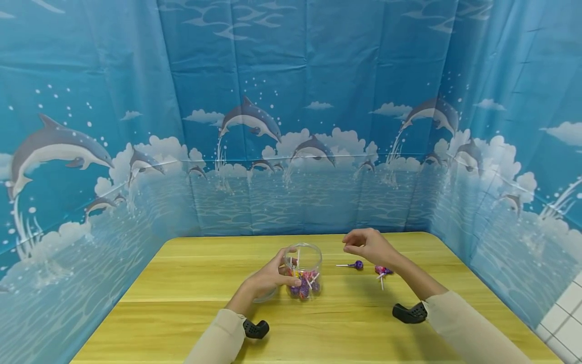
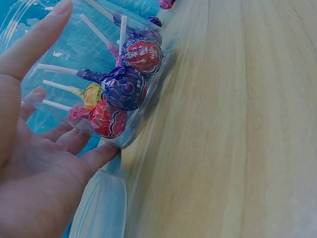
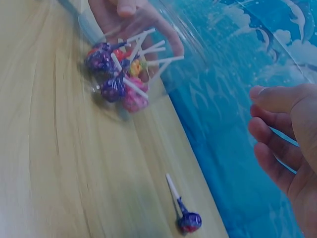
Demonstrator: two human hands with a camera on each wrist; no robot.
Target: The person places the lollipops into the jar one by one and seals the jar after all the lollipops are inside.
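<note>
My left hand (image 1: 267, 277) holds a clear plastic jar (image 1: 313, 264) from its left side, thumb in front and fingers round the back. Inside the jar lie several wrapped lollipops (image 2: 124, 89), purple, red, pink and yellow, most with their white sticks pointing up. My right hand (image 1: 372, 246) hovers to the right of the jar, its fingers loosely bent and nothing between them. Below it on the table, a purple lollipop (image 1: 358, 265) lies with its stick toward the jar. Farther right lie pink and purple lollipops (image 1: 383, 271), partly overlapping.
A clear round lid (image 2: 101, 208) lies on the table just left of the jar, partly behind my left hand. The yellow wooden table (image 1: 195, 283) reaches back to a blue dolphin-print curtain (image 1: 291, 202), which also hangs along both sides.
</note>
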